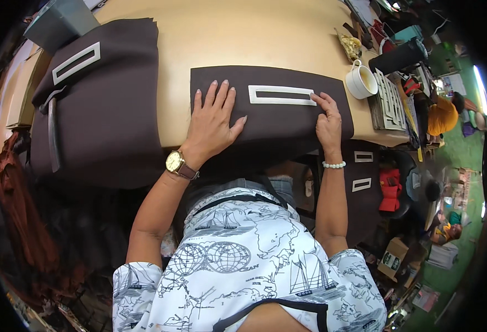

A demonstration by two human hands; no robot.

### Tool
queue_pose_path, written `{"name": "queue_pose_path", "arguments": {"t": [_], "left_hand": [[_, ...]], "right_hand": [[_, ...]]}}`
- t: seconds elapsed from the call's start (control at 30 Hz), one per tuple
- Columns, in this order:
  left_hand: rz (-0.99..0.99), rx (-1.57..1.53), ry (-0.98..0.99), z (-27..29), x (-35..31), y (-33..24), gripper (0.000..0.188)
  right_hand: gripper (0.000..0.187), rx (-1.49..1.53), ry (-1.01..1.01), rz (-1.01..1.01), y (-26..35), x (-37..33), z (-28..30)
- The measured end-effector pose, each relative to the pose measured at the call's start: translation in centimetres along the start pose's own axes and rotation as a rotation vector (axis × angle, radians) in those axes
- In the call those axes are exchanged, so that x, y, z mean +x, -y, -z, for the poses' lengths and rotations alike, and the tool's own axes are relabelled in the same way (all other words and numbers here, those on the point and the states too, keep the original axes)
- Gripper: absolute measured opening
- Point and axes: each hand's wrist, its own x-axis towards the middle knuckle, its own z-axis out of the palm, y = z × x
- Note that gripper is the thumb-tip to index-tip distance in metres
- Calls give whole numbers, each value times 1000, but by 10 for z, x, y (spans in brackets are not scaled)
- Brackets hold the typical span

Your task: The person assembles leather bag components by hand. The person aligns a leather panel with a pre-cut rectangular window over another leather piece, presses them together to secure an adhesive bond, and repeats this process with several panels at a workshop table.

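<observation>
A dark brown sheet (227,83), like leather or vinyl, lies on the tan table and hangs over its near edge. My left hand (213,119) rests flat on its left part, fingers spread, holding nothing. A flat white rectangular frame (282,100) with a long slot lies on the sheet between my hands. At the frame's right end, the curled fingers of my right hand (329,123) touch its corner; whether they pinch its edge is hard to make out.
Another brown sheet (105,116) drapes over the table at left, bearing a similar white frame (76,63) and a hammer (53,130). A white cup (359,83) stands at right, beside a black cylinder (398,55) and stacked white frames (388,102). A grey container (61,25) sits far left.
</observation>
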Motion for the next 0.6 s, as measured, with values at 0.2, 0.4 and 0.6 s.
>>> {"name": "queue_pose_path", "arguments": {"t": [0.2,0.4,0.6], "left_hand": [[7,-3,15,2,0,-1,59],[17,-5,46,5,0,-1,59],[23,-14,58,6,1,-3,59]], "right_hand": [[54,-332,31,199,-9,0,-1],[53,-879,156,196,12,6,1],[43,-1217,184,213,24,-8,4]]}}
